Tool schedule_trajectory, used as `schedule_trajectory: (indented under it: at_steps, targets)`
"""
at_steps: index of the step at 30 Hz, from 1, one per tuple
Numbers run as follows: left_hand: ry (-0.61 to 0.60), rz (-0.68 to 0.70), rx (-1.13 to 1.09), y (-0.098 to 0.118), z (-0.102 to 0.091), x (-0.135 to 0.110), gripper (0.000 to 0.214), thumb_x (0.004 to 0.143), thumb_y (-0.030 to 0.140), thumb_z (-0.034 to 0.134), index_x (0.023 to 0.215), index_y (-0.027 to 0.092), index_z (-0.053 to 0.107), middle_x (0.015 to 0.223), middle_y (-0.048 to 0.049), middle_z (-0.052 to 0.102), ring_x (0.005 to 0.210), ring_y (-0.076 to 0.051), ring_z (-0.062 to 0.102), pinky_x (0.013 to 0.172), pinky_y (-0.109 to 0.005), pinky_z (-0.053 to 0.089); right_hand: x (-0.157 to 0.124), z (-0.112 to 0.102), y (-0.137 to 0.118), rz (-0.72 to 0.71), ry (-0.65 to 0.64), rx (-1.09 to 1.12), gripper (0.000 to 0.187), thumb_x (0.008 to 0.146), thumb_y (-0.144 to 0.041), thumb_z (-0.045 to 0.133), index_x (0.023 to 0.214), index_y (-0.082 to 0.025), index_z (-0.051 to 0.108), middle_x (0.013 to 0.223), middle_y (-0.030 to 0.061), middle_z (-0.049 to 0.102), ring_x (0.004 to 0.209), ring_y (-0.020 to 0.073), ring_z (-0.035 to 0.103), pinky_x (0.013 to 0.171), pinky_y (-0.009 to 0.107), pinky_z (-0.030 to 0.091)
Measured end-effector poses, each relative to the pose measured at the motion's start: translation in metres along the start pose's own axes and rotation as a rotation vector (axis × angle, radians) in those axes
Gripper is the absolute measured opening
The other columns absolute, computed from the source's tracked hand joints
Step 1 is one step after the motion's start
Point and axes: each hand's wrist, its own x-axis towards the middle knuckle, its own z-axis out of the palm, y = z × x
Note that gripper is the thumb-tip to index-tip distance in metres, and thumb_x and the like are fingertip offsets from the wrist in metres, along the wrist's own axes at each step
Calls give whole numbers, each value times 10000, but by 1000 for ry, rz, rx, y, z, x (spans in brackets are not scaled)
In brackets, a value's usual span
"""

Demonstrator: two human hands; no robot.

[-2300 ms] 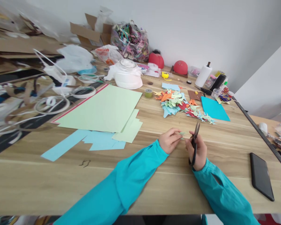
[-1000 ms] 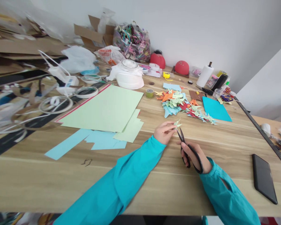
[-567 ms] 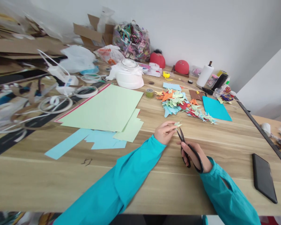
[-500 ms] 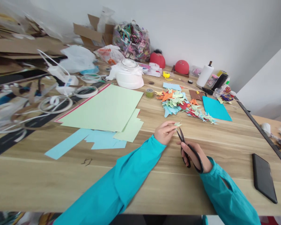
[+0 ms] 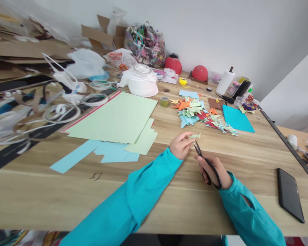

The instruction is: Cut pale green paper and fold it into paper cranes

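Observation:
Between the fingertips of my left hand (image 5: 181, 146) is a small pale green folded paper crane (image 5: 195, 136), its pointed ends sticking out to the right. My right hand (image 5: 212, 168) is closed round the black handles of a pair of scissors (image 5: 198, 150). The scissor tips point up and left, just below the paper piece; whether they touch it I cannot tell. Beyond both hands lies a pile of folded paper cranes (image 5: 195, 110) in orange, green, blue and red.
Large pale green sheets (image 5: 115, 118) and blue paper strips (image 5: 74, 156) lie to the left. A phone (image 5: 290, 194) rests at the right. A teal sheet (image 5: 238, 118), a thread spool (image 5: 164, 101) and a white cap (image 5: 143, 83) stand farther back. Cables (image 5: 61, 112) clutter the far left.
The green paper piece has turned in my left fingers and now shows more of its length to the right. The scissors have shifted very slightly; both arms stay almost in place.

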Motion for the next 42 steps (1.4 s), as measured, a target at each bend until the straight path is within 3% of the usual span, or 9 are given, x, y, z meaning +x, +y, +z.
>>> schedule_trajectory:
  at_steps: [14,42]
  targets:
    - [20,0,10,1,0,2,172,880,157,531,899,168,701,1022,-101,665,750,-125,621,706,-264,560,3,-2,13,-16,33,-63,523,754,-676,565,572,-201,444,425,-67,400,271,61,388,244,167,267]
    - [45,26,31,3,0,2,153,853,110,551,896,151,692,1010,-114,665,765,-132,621,710,-265,559,2,-4,13,-62,29,-136,516,802,-650,522,566,-200,431,423,-64,396,323,55,350,309,179,243]
